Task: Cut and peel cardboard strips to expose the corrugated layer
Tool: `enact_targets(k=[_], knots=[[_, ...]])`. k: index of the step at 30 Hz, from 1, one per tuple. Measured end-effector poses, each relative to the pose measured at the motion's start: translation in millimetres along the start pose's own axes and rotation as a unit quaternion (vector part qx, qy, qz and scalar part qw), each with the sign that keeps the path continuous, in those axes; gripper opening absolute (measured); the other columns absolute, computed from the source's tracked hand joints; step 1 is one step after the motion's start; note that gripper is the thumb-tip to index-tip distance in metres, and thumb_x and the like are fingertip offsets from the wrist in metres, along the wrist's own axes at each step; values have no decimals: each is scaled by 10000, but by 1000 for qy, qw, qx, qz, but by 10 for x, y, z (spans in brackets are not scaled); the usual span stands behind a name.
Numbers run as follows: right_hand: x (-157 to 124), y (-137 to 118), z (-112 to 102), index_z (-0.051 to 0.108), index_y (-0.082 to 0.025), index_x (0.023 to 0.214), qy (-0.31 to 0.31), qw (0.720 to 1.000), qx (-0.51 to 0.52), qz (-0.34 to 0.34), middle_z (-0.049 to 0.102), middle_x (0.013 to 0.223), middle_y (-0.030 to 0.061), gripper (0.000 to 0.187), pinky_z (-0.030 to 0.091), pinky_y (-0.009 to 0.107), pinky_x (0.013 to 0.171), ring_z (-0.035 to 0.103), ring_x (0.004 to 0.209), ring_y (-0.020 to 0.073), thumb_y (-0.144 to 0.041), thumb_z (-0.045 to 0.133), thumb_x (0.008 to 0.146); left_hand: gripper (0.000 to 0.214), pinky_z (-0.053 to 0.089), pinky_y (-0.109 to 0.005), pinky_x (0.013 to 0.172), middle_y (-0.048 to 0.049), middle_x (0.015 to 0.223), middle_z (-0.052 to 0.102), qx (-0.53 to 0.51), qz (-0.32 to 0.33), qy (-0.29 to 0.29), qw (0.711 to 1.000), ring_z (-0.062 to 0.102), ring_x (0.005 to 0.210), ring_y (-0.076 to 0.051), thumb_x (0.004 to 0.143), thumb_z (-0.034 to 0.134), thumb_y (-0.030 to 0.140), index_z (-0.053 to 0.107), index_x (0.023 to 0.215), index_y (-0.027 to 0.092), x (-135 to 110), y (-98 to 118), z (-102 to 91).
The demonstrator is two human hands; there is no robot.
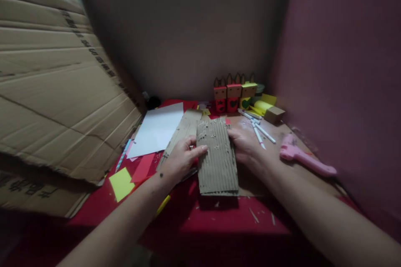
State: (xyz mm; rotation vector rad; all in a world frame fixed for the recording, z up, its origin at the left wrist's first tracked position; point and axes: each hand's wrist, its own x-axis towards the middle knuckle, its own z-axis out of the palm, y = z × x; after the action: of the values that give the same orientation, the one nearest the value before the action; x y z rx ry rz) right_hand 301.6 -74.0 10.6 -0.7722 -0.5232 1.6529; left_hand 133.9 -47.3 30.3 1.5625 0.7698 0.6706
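Note:
A rectangular piece of corrugated cardboard (217, 162), its ridges bare and torn in places, is held up over the front of the table. My left hand (184, 154) grips its left edge, with the thumb lying on the ridged face. At the right edge my right hand (246, 146) holds it too, most of those fingers hidden behind the sheet. Another cardboard strip (184, 127) lies just behind my left hand. A sheet of white paper (159, 129) is to the left of that strip.
A large cardboard sheet (56, 79) leans at the left. Small decorated cardboard figures (233, 96) stand at the back. White markers (261, 131) and a pink glue gun (305, 156) lie on the right. Yellow paper (122, 184) and red paper (144, 169) are at the left.

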Motion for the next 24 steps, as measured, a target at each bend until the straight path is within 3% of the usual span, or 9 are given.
enact_targets(k=[9, 16, 24], knots=[[-5, -67, -25, 636, -85, 936, -20, 998, 39, 48, 680, 724, 73, 272, 479, 395, 805, 620, 733, 181, -98, 391, 820, 126, 407, -240, 595, 17, 684, 604, 41, -43, -58, 997, 539, 609, -115, 717, 617, 252, 592, 778, 145, 33, 40, 77], [-13, -76, -36, 625, -92, 946, -28, 999, 25, 24, 674, 768, 75, 233, 480, 386, 798, 610, 744, 175, -157, 426, 845, 202, 393, -240, 552, 1, 664, 585, 82, -53, -8, 995, 542, 610, -130, 709, 614, 319, 550, 780, 141, 44, 7, 155], [24, -48, -65, 621, -105, 948, -26, 999, 30, 18, 672, 750, 67, 206, 477, 387, 804, 607, 752, 181, -196, 483, 824, 208, 368, -235, 525, -1, 688, 565, 143, -22, -12, 989, 499, 598, -124, 733, 590, 343, 547, 768, 143, 38, -21, 132]])
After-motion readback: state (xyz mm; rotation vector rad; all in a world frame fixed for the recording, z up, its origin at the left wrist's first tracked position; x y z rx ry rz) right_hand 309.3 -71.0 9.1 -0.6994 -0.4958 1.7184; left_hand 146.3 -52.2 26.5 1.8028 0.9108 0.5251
